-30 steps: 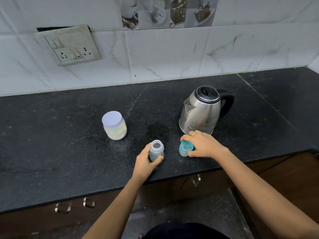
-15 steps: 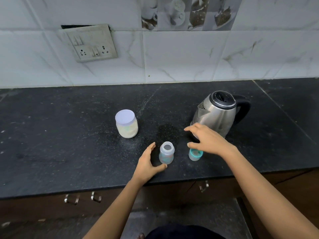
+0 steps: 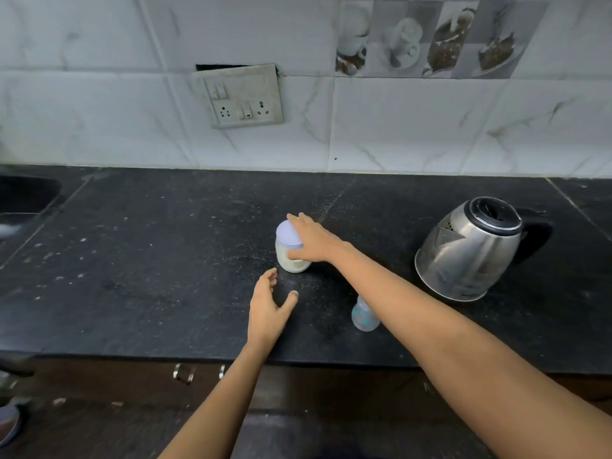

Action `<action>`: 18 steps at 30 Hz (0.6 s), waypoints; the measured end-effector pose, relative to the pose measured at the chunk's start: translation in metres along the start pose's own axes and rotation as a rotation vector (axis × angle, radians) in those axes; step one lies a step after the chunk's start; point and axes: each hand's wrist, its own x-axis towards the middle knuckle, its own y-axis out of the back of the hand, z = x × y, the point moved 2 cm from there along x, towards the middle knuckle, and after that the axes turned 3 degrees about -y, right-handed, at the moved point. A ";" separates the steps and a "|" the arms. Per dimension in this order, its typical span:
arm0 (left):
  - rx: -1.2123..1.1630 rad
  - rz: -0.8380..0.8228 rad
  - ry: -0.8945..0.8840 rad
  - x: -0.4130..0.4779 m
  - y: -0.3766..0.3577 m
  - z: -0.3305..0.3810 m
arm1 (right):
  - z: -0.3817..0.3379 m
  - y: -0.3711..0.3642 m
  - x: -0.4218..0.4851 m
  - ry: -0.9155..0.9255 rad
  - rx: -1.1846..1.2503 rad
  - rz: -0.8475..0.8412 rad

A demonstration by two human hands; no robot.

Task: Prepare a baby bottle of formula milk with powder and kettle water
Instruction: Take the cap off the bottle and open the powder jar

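Note:
A small jar of pale formula powder [image 3: 288, 260] with a white lid stands mid-counter. My right hand [image 3: 313, 239] reaches across and grips it, fingers over the lid and thumb on its side. My left hand [image 3: 268, 308] hovers open over the counter just in front of the jar, holding nothing. The clear baby bottle [image 3: 364, 315] stands uncapped near the front edge, partly hidden by my right forearm. The steel kettle [image 3: 470, 248] with a black lid and handle sits to the right. The bottle's teal cap is hidden.
The black stone counter [image 3: 149, 260] runs to a white tiled wall with a switch and socket plate [image 3: 244, 96]. A dark sink recess [image 3: 23, 197] lies at the far left. Drawer handles [image 3: 183, 372] show below the counter edge.
My right hand left the teal cap and crossed left to take hold of the powder jar. My left hand let go of the bottle and moved left. The camera view swung left.

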 end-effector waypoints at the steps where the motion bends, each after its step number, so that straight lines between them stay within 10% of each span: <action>1: 0.003 0.001 0.000 0.001 0.004 -0.002 | -0.001 -0.005 0.005 -0.010 -0.015 0.014; 6: -0.005 -0.009 0.005 0.002 0.025 -0.011 | -0.007 -0.015 0.003 -0.035 -0.057 0.211; 18: -0.158 -0.098 -0.040 -0.016 0.029 -0.012 | -0.046 -0.055 -0.077 0.128 -0.118 0.069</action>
